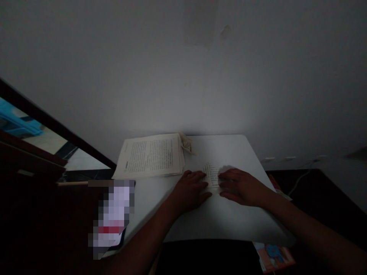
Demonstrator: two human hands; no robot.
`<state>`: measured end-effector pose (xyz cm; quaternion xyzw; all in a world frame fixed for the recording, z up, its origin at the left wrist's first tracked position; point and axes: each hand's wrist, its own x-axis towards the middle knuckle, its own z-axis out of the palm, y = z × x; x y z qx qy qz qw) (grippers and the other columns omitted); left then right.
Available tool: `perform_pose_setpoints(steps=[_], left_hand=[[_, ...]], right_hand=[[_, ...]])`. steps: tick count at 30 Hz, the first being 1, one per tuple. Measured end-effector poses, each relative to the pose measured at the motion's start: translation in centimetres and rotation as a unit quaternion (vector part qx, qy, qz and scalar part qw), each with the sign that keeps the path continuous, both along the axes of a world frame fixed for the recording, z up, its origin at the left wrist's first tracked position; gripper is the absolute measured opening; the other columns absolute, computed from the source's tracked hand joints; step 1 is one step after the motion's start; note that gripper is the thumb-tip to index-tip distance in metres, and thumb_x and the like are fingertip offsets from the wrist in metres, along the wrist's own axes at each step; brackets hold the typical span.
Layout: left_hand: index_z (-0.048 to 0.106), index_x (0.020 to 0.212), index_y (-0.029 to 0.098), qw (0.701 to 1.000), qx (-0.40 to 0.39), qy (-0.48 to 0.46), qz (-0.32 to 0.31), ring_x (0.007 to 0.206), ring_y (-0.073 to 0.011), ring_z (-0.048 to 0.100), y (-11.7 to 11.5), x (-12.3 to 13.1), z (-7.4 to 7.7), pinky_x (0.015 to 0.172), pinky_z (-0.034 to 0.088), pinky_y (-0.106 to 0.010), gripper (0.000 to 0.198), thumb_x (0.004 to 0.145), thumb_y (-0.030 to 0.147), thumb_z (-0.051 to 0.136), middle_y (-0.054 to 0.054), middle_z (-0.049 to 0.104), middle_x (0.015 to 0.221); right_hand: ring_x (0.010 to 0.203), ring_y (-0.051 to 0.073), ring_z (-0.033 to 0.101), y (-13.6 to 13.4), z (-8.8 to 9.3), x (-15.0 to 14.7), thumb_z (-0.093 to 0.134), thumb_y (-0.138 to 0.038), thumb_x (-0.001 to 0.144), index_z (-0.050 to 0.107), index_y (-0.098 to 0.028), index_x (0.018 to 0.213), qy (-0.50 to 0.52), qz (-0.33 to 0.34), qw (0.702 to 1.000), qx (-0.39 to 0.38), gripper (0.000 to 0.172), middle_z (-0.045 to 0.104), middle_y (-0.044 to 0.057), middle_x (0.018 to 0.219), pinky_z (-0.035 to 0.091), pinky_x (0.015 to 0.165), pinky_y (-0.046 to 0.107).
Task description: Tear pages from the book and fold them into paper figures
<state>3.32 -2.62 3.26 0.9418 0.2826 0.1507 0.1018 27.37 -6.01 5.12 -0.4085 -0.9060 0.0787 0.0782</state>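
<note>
A small piece of folded printed paper (213, 175) lies on the white table between my hands, its top end narrowed to a point. My left hand (190, 189) touches its left side, fingers stretched out and apart, thumb near the lower edge. From the right, my right hand (242, 186) reaches the paper's other side with its fingertips, also spread and laid down. Both hands rest low on the tabletop. Parts of the paper's side edges are hidden under the fingertips.
An open book (151, 154) lies at the table's back left, with a folded paper piece (187, 145) at its right edge. A phone (114, 214), blurred out, sits at the left edge. The white table (229, 149) meets the wall. A colourful booklet (275, 256) is below.
</note>
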Motion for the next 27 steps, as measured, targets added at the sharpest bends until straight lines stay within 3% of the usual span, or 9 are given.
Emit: perform_pose_setpoints(steps=[4,10,15,21,27], left_hand=[[0.064,0.092,0.017,1.0,0.016,0.011,0.003,0.117,-0.021,0.05,0.0,0.1,-0.1,0.098,0.034,-0.041,0.027,0.092,0.03,0.041,-0.009,0.058,0.122],[0.064,0.093,0.016,1.0,0.006,0.009,-0.011,0.116,-0.0207,0.051,0.1,-0.2,-0.3,0.098,0.038,-0.039,0.024,0.091,0.026,0.042,-0.01,0.058,0.122],[0.063,0.097,0.014,0.999,-0.037,-0.001,-0.025,0.115,-0.0211,0.052,0.3,-0.5,0.1,0.1,0.038,-0.036,0.022,0.086,0.027,0.047,-0.011,0.058,0.122],[0.063,0.098,0.014,0.998,-0.056,0.005,-0.022,0.108,-0.0203,0.055,0.4,-0.4,0.9,0.097,0.041,-0.034,0.022,0.085,0.021,0.046,-0.009,0.06,0.116],[0.064,0.089,0.014,0.999,-0.031,0.027,-0.002,0.1,-0.0211,0.055,0.3,0.3,0.5,0.091,0.042,-0.035,0.019,0.085,0.027,0.05,-0.01,0.06,0.109]], right_hand=[[0.103,0.022,0.057,-0.1,0.4,-0.1,0.046,-0.03,0.088,0.068,-0.02,0.1,-0.003,0.002,1.0,0.006,0.027,0.064,0.01,0.112,0.042,0.092,0.042],[0.093,0.02,0.06,-0.2,0.3,-0.1,0.046,-0.019,0.086,0.069,-0.019,0.088,0.015,0.001,1.0,-0.016,0.023,0.069,0.008,0.097,0.044,0.088,0.038],[0.083,0.018,0.062,0.3,0.5,0.2,0.05,-0.026,0.087,0.069,-0.02,0.081,0.078,-0.023,0.991,-0.104,0.021,0.069,0.006,0.082,0.045,0.079,0.033],[0.065,0.014,0.06,1.1,0.1,0.4,0.054,-0.042,0.084,0.067,-0.019,0.073,0.198,-0.108,0.942,-0.249,0.028,0.066,0.003,0.074,0.045,0.061,0.026],[0.078,0.018,0.06,0.6,-0.2,-0.4,0.049,-0.038,0.088,0.066,-0.019,0.082,0.146,-0.114,0.973,-0.137,0.026,0.067,0.005,0.081,0.045,0.074,0.031]])
